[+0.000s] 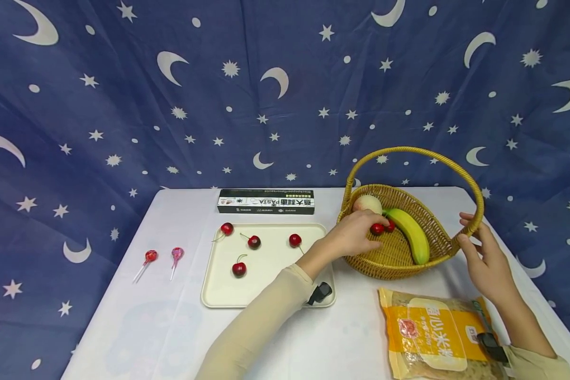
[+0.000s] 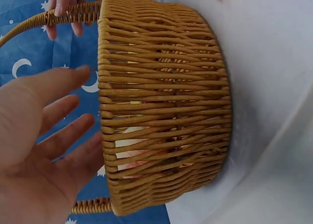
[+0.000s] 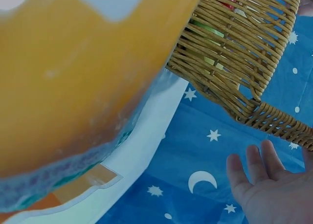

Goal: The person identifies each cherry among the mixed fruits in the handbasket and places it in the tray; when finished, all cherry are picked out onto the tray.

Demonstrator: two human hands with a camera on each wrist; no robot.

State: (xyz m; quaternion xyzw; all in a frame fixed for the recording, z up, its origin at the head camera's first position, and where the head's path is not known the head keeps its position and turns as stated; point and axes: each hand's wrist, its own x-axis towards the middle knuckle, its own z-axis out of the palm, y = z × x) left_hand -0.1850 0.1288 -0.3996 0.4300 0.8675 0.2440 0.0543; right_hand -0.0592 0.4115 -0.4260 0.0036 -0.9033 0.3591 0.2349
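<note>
My left hand (image 1: 353, 235) reaches over the left rim of a wicker basket (image 1: 382, 272), fingers relaxed and spread. Its fingertips are close to two red cherries (image 1: 377, 229) inside, beside a pale round fruit (image 1: 367, 203) and a yellow banana (image 1: 410, 235). From the left wrist view, the left palm (image 2: 29, 136) holds nothing, and the basket wall (image 2: 166, 101) stands beside the fingers. My right hand (image 1: 491, 264) loosely holds the right base of the basket's handle (image 1: 477, 211), thumb and fingers on either side. In the right wrist view the right fingers (image 3: 264, 168) show just below the handle.
A cream tray (image 1: 266, 295) with several cherries (image 1: 254, 242) lies left of the basket; the left sleeve crosses it. Behind it is a black pasta box (image 1: 266, 201). Two lollipops (image 1: 150, 256) lie farther left. A yellow grain bag (image 1: 437, 335) is below the basket, partly under the right wrist.
</note>
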